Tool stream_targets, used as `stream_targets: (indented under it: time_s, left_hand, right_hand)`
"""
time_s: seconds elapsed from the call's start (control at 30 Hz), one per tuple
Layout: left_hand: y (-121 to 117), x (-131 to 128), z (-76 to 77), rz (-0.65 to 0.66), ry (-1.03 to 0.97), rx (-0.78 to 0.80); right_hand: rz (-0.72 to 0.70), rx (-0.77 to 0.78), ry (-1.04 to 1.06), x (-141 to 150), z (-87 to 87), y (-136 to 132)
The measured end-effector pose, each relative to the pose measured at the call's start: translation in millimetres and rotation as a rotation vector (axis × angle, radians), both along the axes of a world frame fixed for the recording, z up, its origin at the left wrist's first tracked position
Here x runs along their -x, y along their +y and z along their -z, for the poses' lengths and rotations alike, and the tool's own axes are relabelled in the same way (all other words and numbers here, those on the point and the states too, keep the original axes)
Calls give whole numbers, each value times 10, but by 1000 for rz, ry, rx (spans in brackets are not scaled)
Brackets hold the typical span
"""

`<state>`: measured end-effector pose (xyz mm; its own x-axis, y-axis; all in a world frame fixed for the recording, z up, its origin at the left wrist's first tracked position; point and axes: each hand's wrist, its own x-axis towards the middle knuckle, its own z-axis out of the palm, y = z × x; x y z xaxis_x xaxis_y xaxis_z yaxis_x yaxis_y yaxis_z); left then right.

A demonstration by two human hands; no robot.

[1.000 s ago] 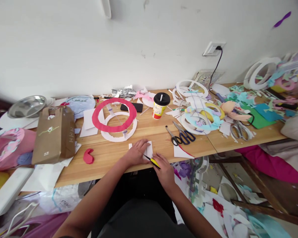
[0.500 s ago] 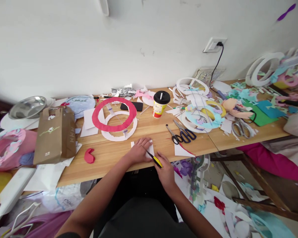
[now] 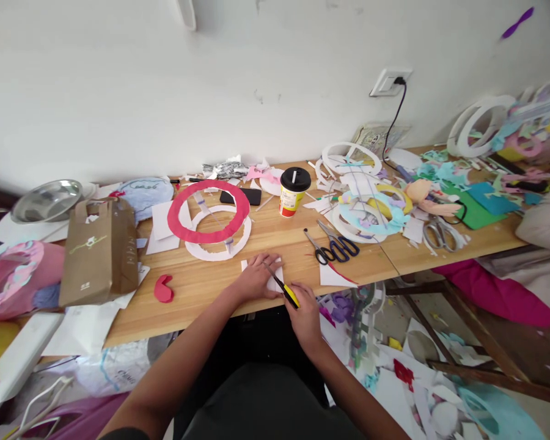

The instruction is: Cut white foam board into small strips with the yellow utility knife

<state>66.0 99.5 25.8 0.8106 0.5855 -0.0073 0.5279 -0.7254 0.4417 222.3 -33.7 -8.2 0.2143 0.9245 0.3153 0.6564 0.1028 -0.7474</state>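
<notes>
My left hand (image 3: 257, 278) lies flat with its fingers spread on a small white sheet (image 3: 275, 282) near the table's front edge, pressing it down. In my right hand (image 3: 303, 310) is a yellow and black utility knife (image 3: 289, 294), its blade pointing up and left over the sheet, close beside my left fingers. I cannot tell whether the blade touches the sheet. To the left lies a red cut-out piece (image 3: 164, 288). Scissors with black handles (image 3: 323, 253) and another pair with dark blue handles (image 3: 343, 246) rest to the right, near a white scrap with a red edge (image 3: 337, 276).
A red ring (image 3: 178, 227) overlaps a white ring (image 3: 197, 250). Behind my hands stand a lidded cup (image 3: 289, 198) and a black phone (image 3: 253, 196). A brown paper bag (image 3: 98, 256) stands left, white and blue rings (image 3: 396, 225) right. Scraps litter the floor.
The knife's blade has shifted slightly, still over the white sheet. My left hand stays pressed on the sheet. The whole view has drifted a little.
</notes>
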Motion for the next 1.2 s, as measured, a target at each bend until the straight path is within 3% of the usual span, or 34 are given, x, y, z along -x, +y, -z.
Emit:
stream_targets:
  time_s: [0.4, 0.63, 0.73, 0.83, 0.9, 0.97, 1.03, 1.13, 1.2]
  left_hand:
    - [-45, 11, 32, -63, -60, 63]
    - [5, 140, -205, -105, -361, 104]
    - [-73, 99, -323, -186, -586, 345]
    - [-147, -3, -382, -267, -808, 873]
    - [-148, -59, -401, -254, -828, 1171]
    - [-98, -68, -411, -246, -738, 1251]
    - [-17, -24, -405, -309, -613, 1055]
    - [84, 93, -344, -428, -375, 447]
    - [93, 145, -273, -432, -194, 159]
  right_hand:
    - [23, -39, 31, 22, -17, 8]
    - [171, -48, 169, -59, -185, -35]
    - [176, -27, 219, -94, -294, 5]
    - [71, -123, 199, -82, -428, 116]
    - [10, -180, 162, -51, -493, 213]
    - [2, -177, 131, -13, -515, 304]
    - [27, -129, 110, 16, -489, 371]
    - [58, -23, 113, 28, -399, 408]
    - [96, 58, 143, 17, -336, 392]
